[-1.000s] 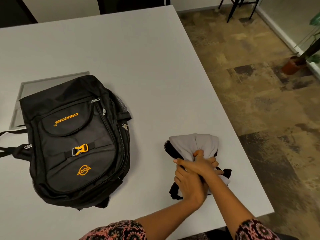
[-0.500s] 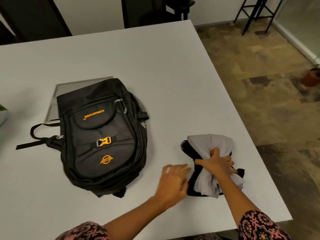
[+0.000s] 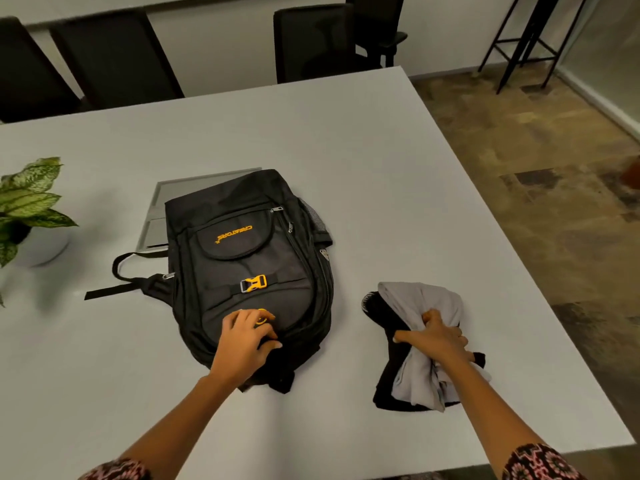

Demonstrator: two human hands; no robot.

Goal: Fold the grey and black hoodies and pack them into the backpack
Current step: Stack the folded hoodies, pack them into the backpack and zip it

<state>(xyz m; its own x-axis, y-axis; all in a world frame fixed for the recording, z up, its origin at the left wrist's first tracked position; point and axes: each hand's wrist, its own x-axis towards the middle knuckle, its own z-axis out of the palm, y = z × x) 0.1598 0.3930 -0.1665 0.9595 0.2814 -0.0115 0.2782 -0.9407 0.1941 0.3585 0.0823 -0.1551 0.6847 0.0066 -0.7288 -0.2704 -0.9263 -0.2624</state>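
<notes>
- Gripping the grey hoodie, the right hand has its fingers curled tight into the cloth.
- The grey hoodie lies bunched on the black hoodie, at 3 o'clock from the backpack, on the white table.
- The left hand rests on the backpack's lower front, fingers bent and slightly spread; whether they pinch fabric, I cannot tell.

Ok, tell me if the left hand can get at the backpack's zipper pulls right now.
Probably yes: the left hand rests on the backpack, and the zipper pulls lie uncovered farther up.
</notes>
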